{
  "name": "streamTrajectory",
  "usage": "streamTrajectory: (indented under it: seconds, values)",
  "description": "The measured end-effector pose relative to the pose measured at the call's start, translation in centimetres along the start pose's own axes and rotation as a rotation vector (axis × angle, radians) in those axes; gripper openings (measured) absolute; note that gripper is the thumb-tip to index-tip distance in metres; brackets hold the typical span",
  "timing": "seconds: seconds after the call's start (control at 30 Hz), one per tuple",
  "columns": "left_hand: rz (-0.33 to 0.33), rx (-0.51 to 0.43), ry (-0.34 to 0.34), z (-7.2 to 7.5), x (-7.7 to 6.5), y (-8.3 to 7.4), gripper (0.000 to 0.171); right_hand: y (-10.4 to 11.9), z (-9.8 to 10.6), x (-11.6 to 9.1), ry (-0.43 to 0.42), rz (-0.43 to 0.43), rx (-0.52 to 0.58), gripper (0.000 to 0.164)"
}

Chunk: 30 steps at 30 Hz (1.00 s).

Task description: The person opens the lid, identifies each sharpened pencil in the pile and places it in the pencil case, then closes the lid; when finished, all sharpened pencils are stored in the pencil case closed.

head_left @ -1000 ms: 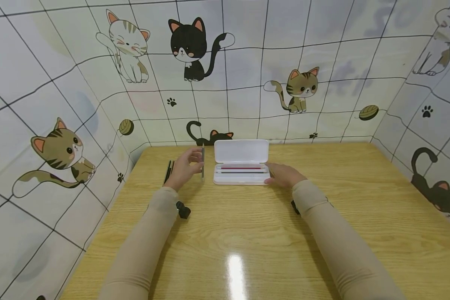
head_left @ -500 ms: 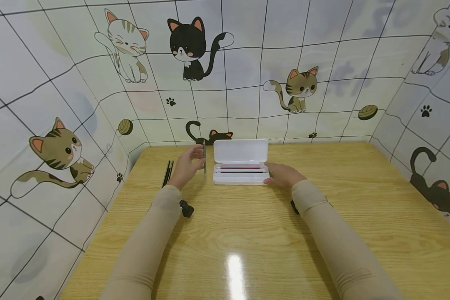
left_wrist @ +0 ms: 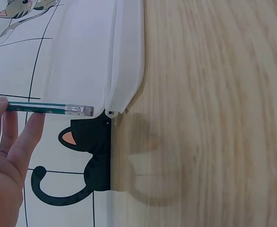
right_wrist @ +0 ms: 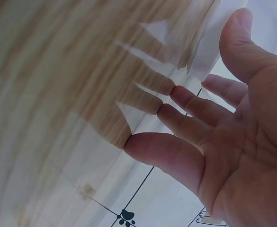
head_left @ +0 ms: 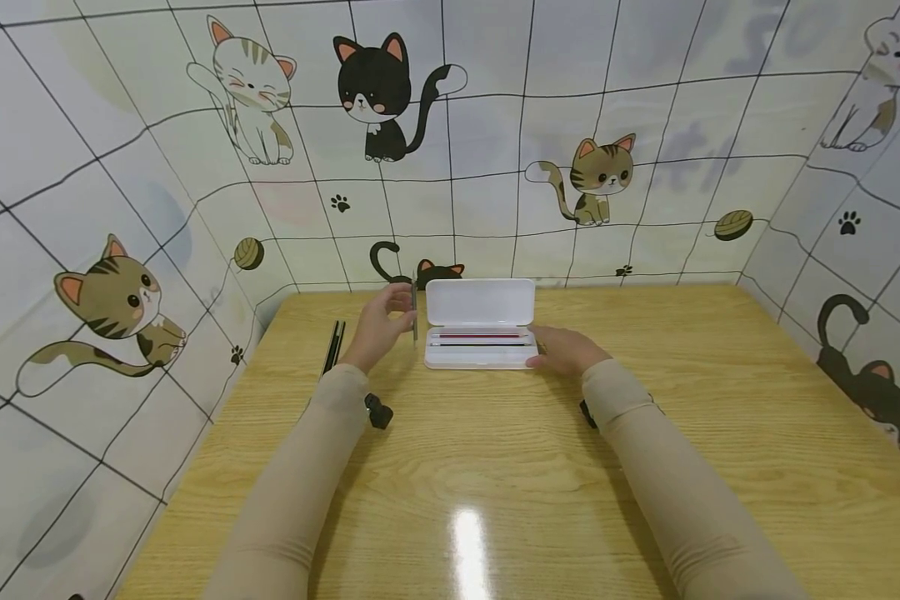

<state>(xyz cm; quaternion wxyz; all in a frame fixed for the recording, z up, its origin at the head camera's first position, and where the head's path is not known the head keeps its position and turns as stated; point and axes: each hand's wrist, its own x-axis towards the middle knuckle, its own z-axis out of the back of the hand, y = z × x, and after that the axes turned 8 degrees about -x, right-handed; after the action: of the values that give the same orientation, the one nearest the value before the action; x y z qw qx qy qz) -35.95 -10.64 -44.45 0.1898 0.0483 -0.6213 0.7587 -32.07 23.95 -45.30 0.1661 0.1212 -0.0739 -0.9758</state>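
My left hand (head_left: 378, 327) pinches a green pencil (left_wrist: 36, 108) between thumb and fingers, just left of the pencil case. Its metal band and worn eraser point toward the case in the left wrist view. The white pencil case (head_left: 480, 363) lies on the table with its lid (head_left: 480, 302) raised. Inside, a red pencil (head_left: 480, 336) and a dark pencil (head_left: 483, 344) lie lengthwise. My right hand (head_left: 567, 352) is at the case's right end, fingers spread and fingertips on the table, thumb (right_wrist: 236, 40) beside the case wall.
Several dark pencils (head_left: 333, 346) lie on the wooden table (head_left: 495, 450) to the left of my left hand, partly hidden by it. A cat-print sheet (head_left: 487, 200) covers the wall right behind the table's back edge.
My left hand has moved slightly right and away from me, bringing the pencil closer to the case. My right hand has stayed at the case's right end.
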Motion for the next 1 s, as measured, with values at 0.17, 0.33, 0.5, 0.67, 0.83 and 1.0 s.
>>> streamTrajectory:
  seconds: [0.17, 0.33, 0.5, 0.67, 0.83, 1.0]
  values:
    - [-0.021, 0.008, 0.001, -0.4, 0.4, -0.1, 0.041, 0.0, 0.0, -0.1, 0.005, -0.004, 0.004, 0.077]
    - [-0.039, -0.008, -0.027, -0.7, 0.5, 0.2, 0.038, 0.0, -0.1, 0.0, 0.01, 0.003, -0.007, 0.077]
    - [-0.054, -0.044, -0.045, -1.2, 0.5, 0.3, 0.039, -0.1, -0.1, 0.1, 0.011, -0.008, 0.0, 0.077]
    - [-0.061, -0.045, -0.054, -1.5, 0.7, 0.4, 0.039, -0.1, -0.2, 0.2, 0.006, -0.005, -0.004, 0.077]
    - [-0.068, -0.016, -0.062, -1.8, 0.9, 0.6, 0.039, -0.2, -0.2, 0.3, 0.007, -0.003, -0.012, 0.077]
    - [-0.063, -0.011, -0.064, -2.0, 1.0, 0.9, 0.04, 0.0, -0.1, 0.2, 0.001, -0.003, -0.013, 0.076]
